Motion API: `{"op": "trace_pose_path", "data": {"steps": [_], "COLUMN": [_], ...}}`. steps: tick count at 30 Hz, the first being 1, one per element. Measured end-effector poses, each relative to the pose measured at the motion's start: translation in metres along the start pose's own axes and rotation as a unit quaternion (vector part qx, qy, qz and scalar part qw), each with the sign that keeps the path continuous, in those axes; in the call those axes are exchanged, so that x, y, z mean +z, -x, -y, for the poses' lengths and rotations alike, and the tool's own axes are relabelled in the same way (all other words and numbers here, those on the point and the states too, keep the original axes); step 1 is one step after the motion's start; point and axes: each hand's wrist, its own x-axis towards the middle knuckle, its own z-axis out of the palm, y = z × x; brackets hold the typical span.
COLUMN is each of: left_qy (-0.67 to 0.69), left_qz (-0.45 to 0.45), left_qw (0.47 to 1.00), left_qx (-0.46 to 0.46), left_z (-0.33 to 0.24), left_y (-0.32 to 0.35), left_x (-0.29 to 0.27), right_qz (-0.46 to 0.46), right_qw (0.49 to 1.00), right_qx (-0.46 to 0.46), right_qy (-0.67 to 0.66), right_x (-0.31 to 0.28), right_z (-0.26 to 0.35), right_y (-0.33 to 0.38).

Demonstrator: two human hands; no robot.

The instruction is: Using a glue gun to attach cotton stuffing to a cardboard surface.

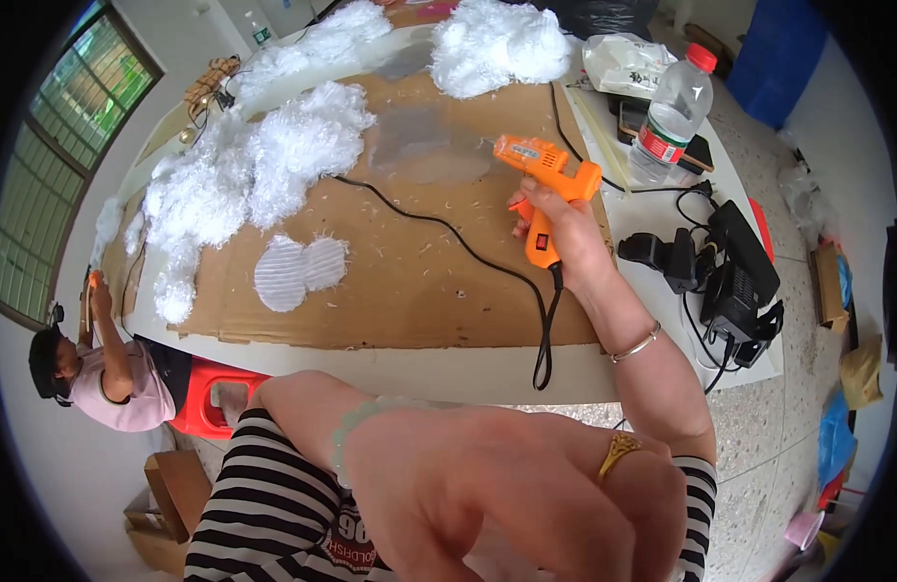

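Observation:
My right hand (562,225) is closed round the handle of an orange hot glue gun (565,175), held over the cardboard (409,310) with its nozzle toward the left. Close to the camera, my left hand (536,475) looms large, wearing a gold ring and a pale green bracelet. Its fingers bend downward and their tips are hidden, so whether it holds anything does not show. On the cardboard lies a two-lobed white ribbed piece (301,272) with frayed edges. Fluffy white fibre (264,160) is heaped to its upper left.
Another fibre pile (497,48) sits at the back. A black cord (448,228) crosses the cardboard. On the right stand a red-capped bottle (671,121) and black power adapters (730,291). A co-worker (118,378) sits at the left by a red stool (215,393).

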Motion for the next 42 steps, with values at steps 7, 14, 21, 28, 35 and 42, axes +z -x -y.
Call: {"op": "trace_pose_path", "data": {"steps": [7, 14, 21, 28, 35, 42], "left_qy": [-0.033, -0.088, -0.564, -0.456, -0.309, -0.334], "left_qz": [-0.096, -0.091, -0.176, -0.043, -0.045, -0.050], "left_qw": [0.988, 0.976, 0.805, 0.886, 0.950, 0.940], "left_qx": [0.120, 0.176, 0.050, 0.076, -0.020, 0.048], "left_z": [0.018, 0.022, 0.023, -0.028, -0.044, -0.054], "left_y": [0.026, 0.025, 0.024, 0.011, 0.013, 0.023], "left_x": [0.014, 0.010, 0.010, 0.019, 0.023, 0.022], "right_qz": [-0.007, -0.012, -0.014, -0.015, -0.004, 0.007], "right_qw": [1.000, 0.999, 0.999, 0.999, 1.000, 1.000], "right_qx": [0.007, -0.002, 0.002, -0.007, 0.015, -0.001], "right_qy": [0.025, 0.032, 0.036, 0.040, 0.011, -0.004], "right_x": [0.007, 0.009, 0.010, 0.010, 0.008, 0.003], "right_z": [0.004, 0.004, 0.004, 0.004, 0.005, 0.000], "right_y": [0.000, -0.002, 0.000, -0.003, 0.001, -0.002]}}
